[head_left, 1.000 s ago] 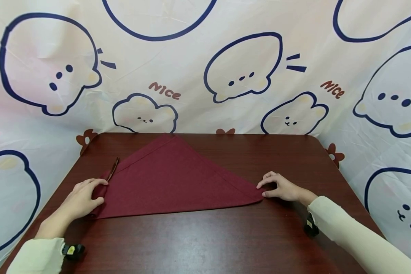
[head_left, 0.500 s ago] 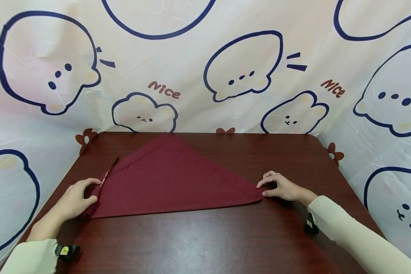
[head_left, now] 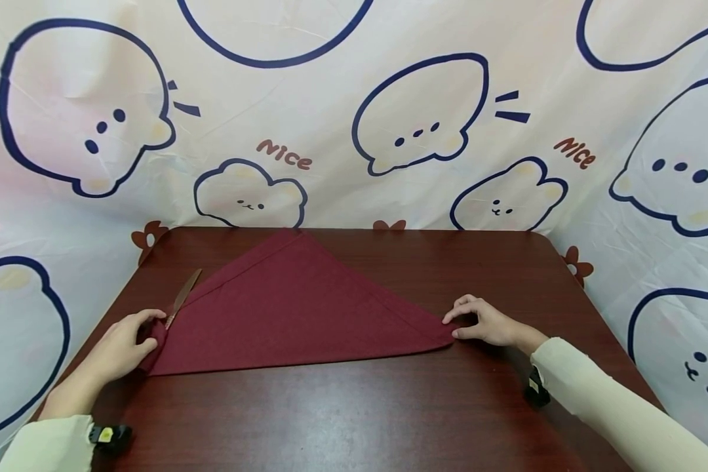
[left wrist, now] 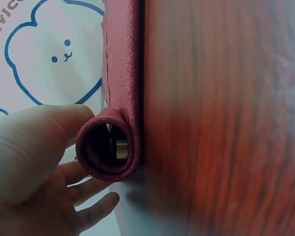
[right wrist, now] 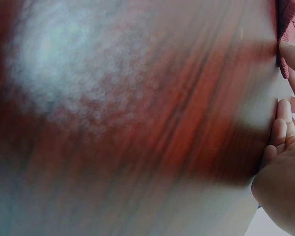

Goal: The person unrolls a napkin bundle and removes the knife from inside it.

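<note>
A dark red cloth napkin point(head_left: 307, 308), folded into a triangle, lies flat with its peak toward the back. My left hand point(head_left: 118, 344) holds its rolled left end between thumb and fingers. In the left wrist view that roll point(left wrist: 108, 169) shows end-on as a hollow tube, with something shiny point(left wrist: 122, 150) inside. A slim, flat piece like a table knife point(head_left: 183, 295) sticks out of the roll toward the back; its lower part is hidden. My right hand point(head_left: 486, 322) pinches the right corner of the napkin, which barely shows in the right wrist view point(right wrist: 287, 22).
The dark wooden table point(head_left: 330, 419) carries the napkin, whose peak reaches the back edge. A white curtain point(head_left: 330, 118) with cartoon drawings hangs behind and on both sides. Each wrist bears a small black camera point(head_left: 111, 436).
My left hand has shifted left with the rolled end, and more of the napkin lies flat. The knife-like piece has turned, showing its broad face. The right hand stays at its corner.
</note>
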The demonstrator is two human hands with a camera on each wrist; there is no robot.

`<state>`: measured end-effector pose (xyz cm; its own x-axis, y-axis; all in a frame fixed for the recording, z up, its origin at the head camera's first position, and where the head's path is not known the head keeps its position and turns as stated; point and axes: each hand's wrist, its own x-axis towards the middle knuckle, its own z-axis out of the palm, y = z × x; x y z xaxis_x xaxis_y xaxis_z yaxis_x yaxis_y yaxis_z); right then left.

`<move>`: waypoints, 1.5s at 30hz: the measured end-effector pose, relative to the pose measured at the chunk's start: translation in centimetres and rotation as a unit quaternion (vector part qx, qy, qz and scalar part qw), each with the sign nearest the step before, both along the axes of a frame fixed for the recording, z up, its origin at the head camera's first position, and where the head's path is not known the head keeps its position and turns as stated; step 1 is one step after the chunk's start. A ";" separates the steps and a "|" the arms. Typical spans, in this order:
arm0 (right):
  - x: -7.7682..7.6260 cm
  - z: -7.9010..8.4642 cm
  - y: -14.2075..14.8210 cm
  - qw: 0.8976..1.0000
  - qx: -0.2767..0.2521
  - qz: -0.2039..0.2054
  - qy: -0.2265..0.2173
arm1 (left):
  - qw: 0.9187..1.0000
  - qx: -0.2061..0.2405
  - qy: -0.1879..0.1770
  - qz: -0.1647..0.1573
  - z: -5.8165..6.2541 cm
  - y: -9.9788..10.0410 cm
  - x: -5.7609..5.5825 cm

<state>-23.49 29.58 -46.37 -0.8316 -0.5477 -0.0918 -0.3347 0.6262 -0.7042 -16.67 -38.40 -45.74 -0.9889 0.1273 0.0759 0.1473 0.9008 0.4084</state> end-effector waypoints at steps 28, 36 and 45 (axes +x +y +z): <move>-0.1 0.0 0.1 1.000 0.003 -0.003 0.000 | 0.998 -0.055 -0.029 -0.002 1.0 1.1 0.5; 0.0 0.1 0.0 1.000 0.001 -0.002 -0.001 | 0.998 -0.060 -0.032 0.008 1.3 1.1 0.5; 0.1 0.0 0.0 1.000 0.002 -0.001 0.000 | 0.998 -0.057 -0.033 0.010 1.1 0.5 0.5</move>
<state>-23.41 29.59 -46.41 -0.8328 -0.5456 -0.0934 -0.3339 0.6298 -0.7013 -16.21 -37.88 -44.65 -0.9938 0.1107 -0.0040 0.1040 0.9443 0.3123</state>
